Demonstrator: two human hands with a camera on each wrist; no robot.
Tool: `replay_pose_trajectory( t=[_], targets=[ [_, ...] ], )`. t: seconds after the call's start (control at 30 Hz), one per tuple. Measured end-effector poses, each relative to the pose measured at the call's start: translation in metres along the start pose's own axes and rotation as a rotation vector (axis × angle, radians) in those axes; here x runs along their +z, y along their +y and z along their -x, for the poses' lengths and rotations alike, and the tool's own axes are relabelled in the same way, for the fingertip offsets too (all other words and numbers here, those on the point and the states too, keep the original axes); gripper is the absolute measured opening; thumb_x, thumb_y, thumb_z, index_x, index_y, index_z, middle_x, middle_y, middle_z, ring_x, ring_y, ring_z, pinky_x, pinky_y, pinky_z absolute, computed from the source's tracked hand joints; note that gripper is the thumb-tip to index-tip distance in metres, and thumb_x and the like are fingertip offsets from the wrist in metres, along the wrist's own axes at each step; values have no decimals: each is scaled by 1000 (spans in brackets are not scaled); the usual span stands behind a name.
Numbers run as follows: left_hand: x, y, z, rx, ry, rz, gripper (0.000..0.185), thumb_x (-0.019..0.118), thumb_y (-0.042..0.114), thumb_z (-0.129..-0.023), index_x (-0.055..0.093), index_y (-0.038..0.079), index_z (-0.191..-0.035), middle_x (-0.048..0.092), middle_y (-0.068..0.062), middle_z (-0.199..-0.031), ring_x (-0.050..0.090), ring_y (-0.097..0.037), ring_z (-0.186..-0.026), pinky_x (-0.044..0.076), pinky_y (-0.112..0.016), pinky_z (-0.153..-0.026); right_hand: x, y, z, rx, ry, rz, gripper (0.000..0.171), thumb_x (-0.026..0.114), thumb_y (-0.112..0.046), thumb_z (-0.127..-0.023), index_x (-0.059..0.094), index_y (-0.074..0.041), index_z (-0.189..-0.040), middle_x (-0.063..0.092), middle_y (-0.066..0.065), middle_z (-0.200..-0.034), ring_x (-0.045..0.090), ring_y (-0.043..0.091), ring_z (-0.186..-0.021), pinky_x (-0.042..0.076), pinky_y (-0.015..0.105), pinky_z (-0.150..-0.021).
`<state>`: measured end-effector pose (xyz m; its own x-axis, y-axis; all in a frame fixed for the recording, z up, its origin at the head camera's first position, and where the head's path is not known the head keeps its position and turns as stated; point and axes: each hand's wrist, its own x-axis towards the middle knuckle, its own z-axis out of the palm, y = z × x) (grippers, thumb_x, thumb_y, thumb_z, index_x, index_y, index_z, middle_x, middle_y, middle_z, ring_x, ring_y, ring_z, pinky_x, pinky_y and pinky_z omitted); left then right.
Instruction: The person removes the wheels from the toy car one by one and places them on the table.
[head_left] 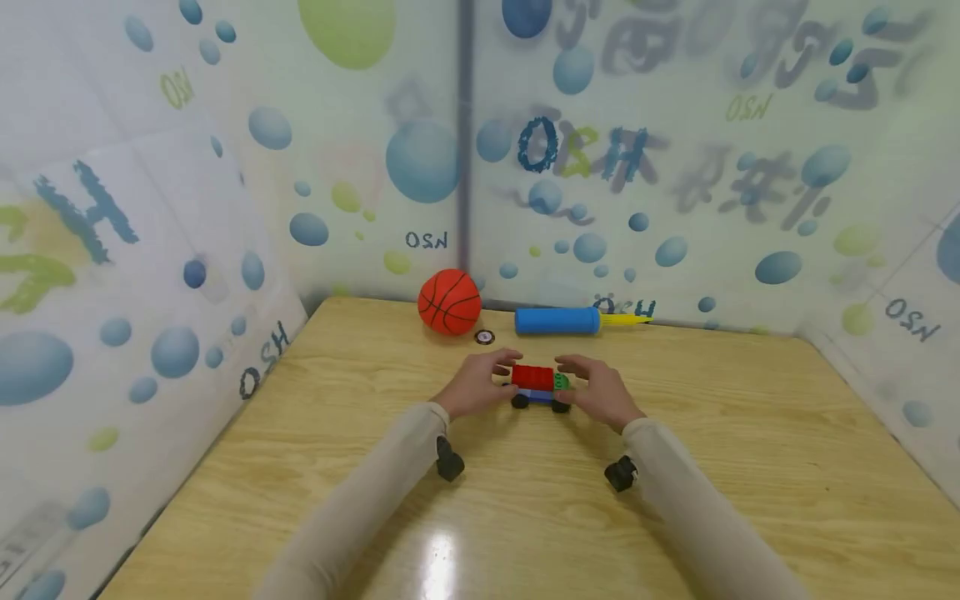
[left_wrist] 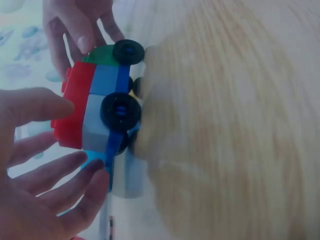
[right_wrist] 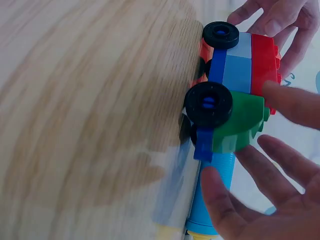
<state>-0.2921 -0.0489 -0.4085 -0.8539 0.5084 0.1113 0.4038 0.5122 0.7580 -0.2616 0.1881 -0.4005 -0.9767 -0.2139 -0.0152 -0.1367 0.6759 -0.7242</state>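
While standing on its black wheels on the tabletop (head_left: 675, 467), toy brick car (head_left: 537, 387) bracketed between left hand (head_left: 474, 385) and right hand (head_left: 600, 392), fingers (left_wrist: 47, 106) loosely spread, touching its ends to steady it. Beyond fingertips: basketball (head_left: 449, 302), blue pump (head_left: 557, 321).

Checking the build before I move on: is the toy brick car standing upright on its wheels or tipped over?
Upright. The toy brick car rests with its black wheels on the wooden table, red bricks on top, between both hands.
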Motion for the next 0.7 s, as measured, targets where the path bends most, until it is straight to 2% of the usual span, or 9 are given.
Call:
replay_pose_trajectory(
  t=[0.13,0.37,0.7],
  targets=[
    [6,-3,-3,20,22,-6,47,69,7,-92,58,7,-138,66,-13,-134,68,-31,-115,56,-43,-98,3,-1,-2,25,37,-33,50,72,-12,-90,60,-9,-138,61,16,-142,55,44,-130,47,57,-106],
    [9,-4,-8,34,42,-39,40,68,5,-92,63,7,-132,69,-10,-128,70,-28,-111,56,-40,-97,3,1,-6,8,86,5,37,73,-8,-88,70,-7,-125,69,16,-130,63,40,-114,55,51,-94],
    [5,1,-8,35,35,-26,41,69,5,-92,62,6,-133,69,-10,-128,70,-27,-109,56,-40,-97,-3,-1,-8,7,58,-15,37,71,-10,-91,70,-10,-127,68,13,-133,58,38,-122,49,56,-101]
  ],
)
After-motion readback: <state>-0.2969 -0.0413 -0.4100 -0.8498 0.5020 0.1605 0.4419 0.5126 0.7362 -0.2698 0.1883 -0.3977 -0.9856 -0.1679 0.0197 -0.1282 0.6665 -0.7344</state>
